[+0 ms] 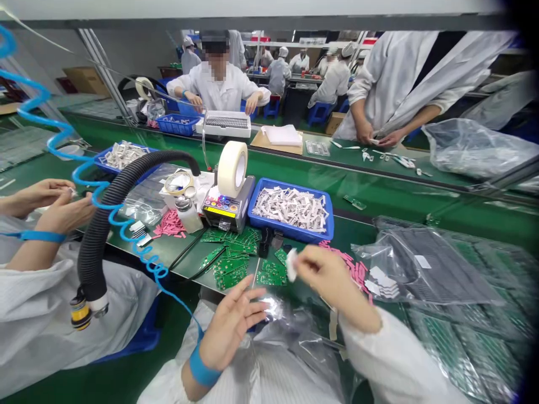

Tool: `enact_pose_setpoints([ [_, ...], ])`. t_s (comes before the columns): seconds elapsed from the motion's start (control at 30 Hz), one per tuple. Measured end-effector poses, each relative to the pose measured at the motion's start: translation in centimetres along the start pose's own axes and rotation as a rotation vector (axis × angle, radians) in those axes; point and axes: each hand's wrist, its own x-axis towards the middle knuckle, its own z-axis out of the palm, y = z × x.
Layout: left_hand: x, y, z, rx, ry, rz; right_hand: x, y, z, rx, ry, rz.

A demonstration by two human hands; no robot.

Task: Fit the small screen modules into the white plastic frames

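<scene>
Right hand: your right hand (pixel 326 280) is narrow, with the thumb and fingertips (pixel 305 259) pinching a small white piece (pixel 291 265); its material is too blurred to tell.

Left hand: your left hand (pixel 231 324) is wide, its 5 fingers spread and holding nothing, just above a crumpled clear plastic bag (pixel 290 342). A blue wrist strap (pixel 205 367) circles the wrist.

Grip: a pinch at the white piece's edge is the sound hold, since it leaves most of the piece uncovered. Keep it clear of the boards and the bag below.

Boards: loose green circuit boards (pixel 229 264) lie just beyond your hands, left of the white piece.

Pink strips: a pink pile (pixel 351 264) sits just past your right hand, and a second pink pile (pixel 169 224) lies further left.

Tray: a blue tray (pixel 290 238) heaped with white strips stands beyond the boards, beside a tape dispenser (pixel 227 210) carrying a roll of masking tape (pixel 232 168).

Right side: a clear bag of dark sheet material (pixel 433 269) rests near stacked green boards (pixel 467 348).

Left side: a co-worker's hands (pixel 54 205) work past a black corrugated hose (pixel 95 235) and a coiled blue air line (pixel 126 233).
</scene>
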Motion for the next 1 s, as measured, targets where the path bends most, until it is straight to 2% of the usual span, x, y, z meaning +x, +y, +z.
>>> enact_pose_setpoints([
  [0.1, 0.2, -0.5, 0.2, 0.026, -0.031, -0.032, -2.9, -2.9, 3.8, 0.065, -0.155, -0.112],
  [0.2, 0.1, -0.9, -0.3, 0.092, 0.039, -0.029, -3.1, -2.9, 5.2, 0.101, -0.228, -0.154],
  [0.3, -0.1, -1.0, -0.5, 0.093, 0.073, -0.027, -2.0, -1.6, 4.7, 0.113, -0.248, -0.162],
  [0.43, 0.9, -0.9, 0.2, 0.046, 0.009, -0.020, -1.1, -0.5, 4.4, 0.072, -0.209, -0.125],
  [0.63, 6.2, -1.7, 1.0, -0.005, -0.048, -0.064, -0.7, 0.0, 6.4, -0.050, -0.065, -0.020],
  [0.73, 8.0, -2.6, 1.5, -0.043, -0.023, -0.019, -0.5, 0.6, 7.4, -0.101, -0.014, 0.014],
  [0.87, 7.9, -2.8, 2.0, -0.004, 0.015, 0.061, -0.8, 2.0, 6.3, -0.140, 0.023, 0.060],
  [1.0, 6.2, -1.9, 1.3, 0.116, 0.040, 0.122, -2.2, 3.2, 4.2, -0.148, -0.123, -0.019],
])
